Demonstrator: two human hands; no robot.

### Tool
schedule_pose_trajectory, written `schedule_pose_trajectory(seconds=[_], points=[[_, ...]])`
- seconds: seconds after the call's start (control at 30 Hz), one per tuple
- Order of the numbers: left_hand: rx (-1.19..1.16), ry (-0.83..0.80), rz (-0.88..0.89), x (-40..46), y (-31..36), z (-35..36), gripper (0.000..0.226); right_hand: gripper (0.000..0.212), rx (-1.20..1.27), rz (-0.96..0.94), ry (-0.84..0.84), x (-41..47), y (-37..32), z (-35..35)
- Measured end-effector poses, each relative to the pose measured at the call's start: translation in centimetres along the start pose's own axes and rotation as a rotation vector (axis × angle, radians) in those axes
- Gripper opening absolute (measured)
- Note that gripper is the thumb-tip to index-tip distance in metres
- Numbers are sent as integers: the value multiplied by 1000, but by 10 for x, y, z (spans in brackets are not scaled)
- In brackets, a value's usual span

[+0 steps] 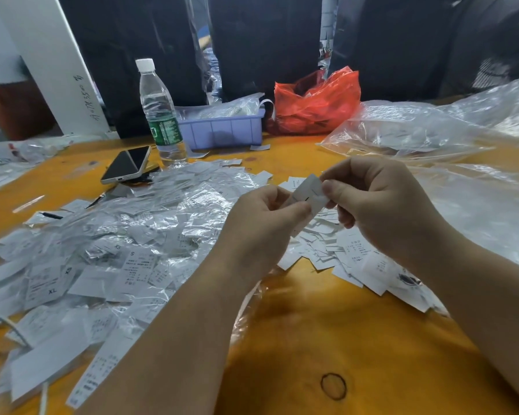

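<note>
Pinching one label [309, 190] between left hand [261, 226] and right hand [381, 205] over the surface [327, 324]. Probably far from done, judging by label heaps [117, 265] around.

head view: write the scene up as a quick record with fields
in hand: one white label, pinched between left hand and right hand, above the orange table
left of hands: clear bag of size labels
below right hand: loose labels in a heap
at the back: water bottle, phone, purple tray, red bag
</note>
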State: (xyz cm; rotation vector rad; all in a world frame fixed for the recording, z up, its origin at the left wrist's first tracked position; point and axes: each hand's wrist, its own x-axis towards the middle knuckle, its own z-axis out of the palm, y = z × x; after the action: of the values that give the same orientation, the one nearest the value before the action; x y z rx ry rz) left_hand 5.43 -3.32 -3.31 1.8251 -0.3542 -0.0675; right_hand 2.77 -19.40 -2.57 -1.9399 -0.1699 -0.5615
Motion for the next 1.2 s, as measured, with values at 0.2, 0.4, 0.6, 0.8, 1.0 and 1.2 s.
schedule_pose_trajectory(seconds=[0.2, 0.4, 0.6, 0.8, 1.0, 1.2], points=[[22, -45, 105, -4, 0, 7, 9, 15, -462, -157, 34, -1, -11, -13], [-10, -153, 78, -9, 0, 16, 15, 33, -900, -18, -87, -18, -30, -33], [-41, -228, 57, -12, 1, 24, 18, 25, -1145, 227, -84, -44, -19, -53], [-27, -251, 61, -14, 0, 27, 18, 21, -1281, 235, -187, -61, -2, -43], [4, -261, 67, -14, -1, 26, 19, 16, -1234, 211, -139, -61, -5, -40], [7, -250, 72, -14, -1, 25, 18, 23, -909, -31, 133, -57, -3, -45]])
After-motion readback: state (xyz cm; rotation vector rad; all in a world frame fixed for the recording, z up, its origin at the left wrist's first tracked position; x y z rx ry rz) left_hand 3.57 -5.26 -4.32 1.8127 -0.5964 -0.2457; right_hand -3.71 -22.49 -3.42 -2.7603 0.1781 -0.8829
